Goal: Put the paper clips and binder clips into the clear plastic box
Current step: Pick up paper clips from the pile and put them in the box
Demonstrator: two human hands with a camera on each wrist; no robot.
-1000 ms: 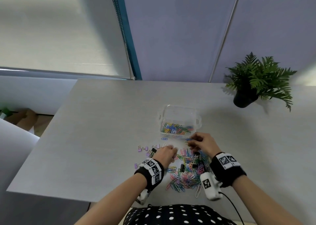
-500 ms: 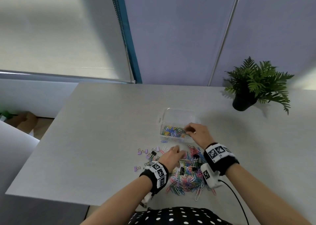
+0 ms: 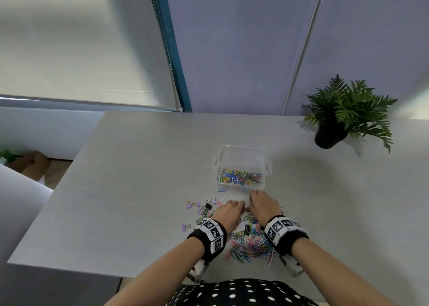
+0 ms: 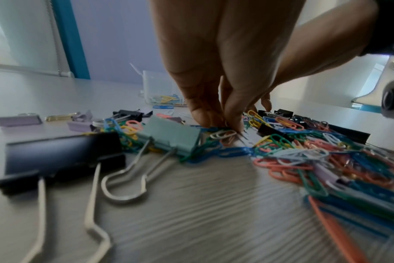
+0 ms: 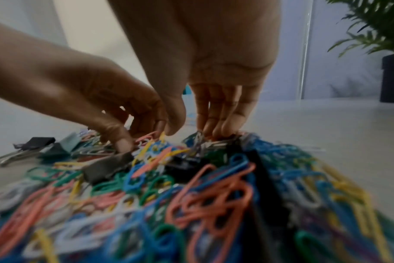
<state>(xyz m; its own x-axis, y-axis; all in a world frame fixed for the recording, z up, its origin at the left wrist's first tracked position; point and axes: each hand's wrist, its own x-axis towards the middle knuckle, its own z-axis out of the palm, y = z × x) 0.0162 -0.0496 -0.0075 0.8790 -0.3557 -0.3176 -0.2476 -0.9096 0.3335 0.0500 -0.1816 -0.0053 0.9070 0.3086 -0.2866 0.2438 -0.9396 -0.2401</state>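
The clear plastic box (image 3: 241, 166) stood open on the table (image 3: 130, 189), already holding colored paper clips. At its 6 o'clock lay the heap of paper clips (image 3: 249, 245) with binder clips (image 3: 197, 207) scattered toward 8 o'clock. The left hand (image 3: 228, 214) reached into the heap's far edge, its grip pinching small clips between thumb and fingertips (image 4: 233, 122). Just beside it, at 3 o'clock, the right hand (image 3: 263, 204) pressed its fingertips (image 5: 216, 131) down on the heap; whether that grip held anything could not be told. A potted fern (image 3: 343, 113) stood well apart at 2 o'clock.
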